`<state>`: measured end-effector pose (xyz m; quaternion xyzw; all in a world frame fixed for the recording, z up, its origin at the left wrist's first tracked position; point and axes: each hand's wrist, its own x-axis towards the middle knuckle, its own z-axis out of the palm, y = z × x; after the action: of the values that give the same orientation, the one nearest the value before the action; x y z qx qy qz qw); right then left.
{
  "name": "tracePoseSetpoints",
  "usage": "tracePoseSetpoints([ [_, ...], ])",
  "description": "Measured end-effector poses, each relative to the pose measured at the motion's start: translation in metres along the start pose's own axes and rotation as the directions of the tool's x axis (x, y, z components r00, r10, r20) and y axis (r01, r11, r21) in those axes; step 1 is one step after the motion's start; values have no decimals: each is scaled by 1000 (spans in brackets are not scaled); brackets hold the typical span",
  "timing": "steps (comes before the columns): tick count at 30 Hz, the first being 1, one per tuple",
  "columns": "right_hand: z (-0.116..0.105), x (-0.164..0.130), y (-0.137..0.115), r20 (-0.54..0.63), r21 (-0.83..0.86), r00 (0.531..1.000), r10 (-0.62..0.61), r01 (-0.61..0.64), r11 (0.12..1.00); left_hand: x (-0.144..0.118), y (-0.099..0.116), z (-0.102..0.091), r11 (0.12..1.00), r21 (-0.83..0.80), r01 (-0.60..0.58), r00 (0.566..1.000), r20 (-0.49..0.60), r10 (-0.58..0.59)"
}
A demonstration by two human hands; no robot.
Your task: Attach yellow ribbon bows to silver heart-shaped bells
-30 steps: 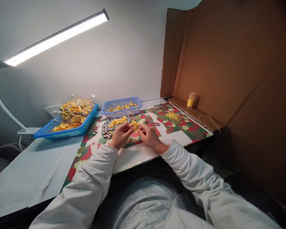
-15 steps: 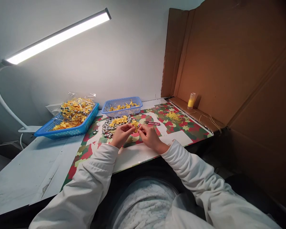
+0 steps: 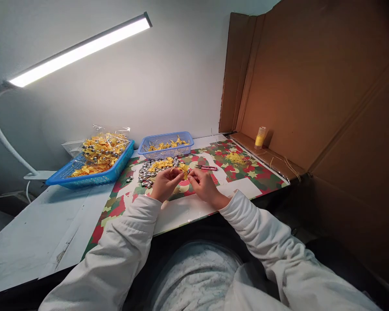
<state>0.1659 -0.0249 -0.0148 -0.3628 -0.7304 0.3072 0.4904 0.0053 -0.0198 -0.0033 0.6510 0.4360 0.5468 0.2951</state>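
My left hand (image 3: 166, 185) is closed in a pinch on a small yellow ribbon bow (image 3: 183, 168). Facing it, my right hand (image 3: 205, 186) pinches at the bow's right side, where something small, dark and shiny shows at the fingertips; it looks like a silver bell, though the fingers partly cover it. Just beyond my left hand lies a pile of round silver bells (image 3: 145, 172), with more yellow bows (image 3: 162, 164) on top. A pair of pink-handled thread snips (image 3: 208, 167) rests past my right hand.
A blue basket (image 3: 94, 180) at left holds bagged yellow bows with bells. A lighter blue basket (image 3: 166, 151) behind holds yellow pieces. Yellow cords (image 3: 236, 158) lie right, near a thread spool (image 3: 260, 137). A cardboard wall (image 3: 311, 77) borders the right; a lamp (image 3: 81, 48) hangs upper left.
Both hands stay in nearly the same place. The yellow bow between them has turned slightly, and the small shiny piece at my right fingertips shows more.
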Motion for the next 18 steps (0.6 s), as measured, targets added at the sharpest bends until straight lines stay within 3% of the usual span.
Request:
tracePoseSetpoints([
  [7, 0, -1, -1, 11, 46, 1000, 14, -14, 999, -3, 0, -1, 988, 134, -80, 996, -37, 86],
  [18, 0, 0, 1, 19, 77, 1000, 17, -19, 997, -2, -1, -1, 991, 107, -80, 996, -22, 82],
])
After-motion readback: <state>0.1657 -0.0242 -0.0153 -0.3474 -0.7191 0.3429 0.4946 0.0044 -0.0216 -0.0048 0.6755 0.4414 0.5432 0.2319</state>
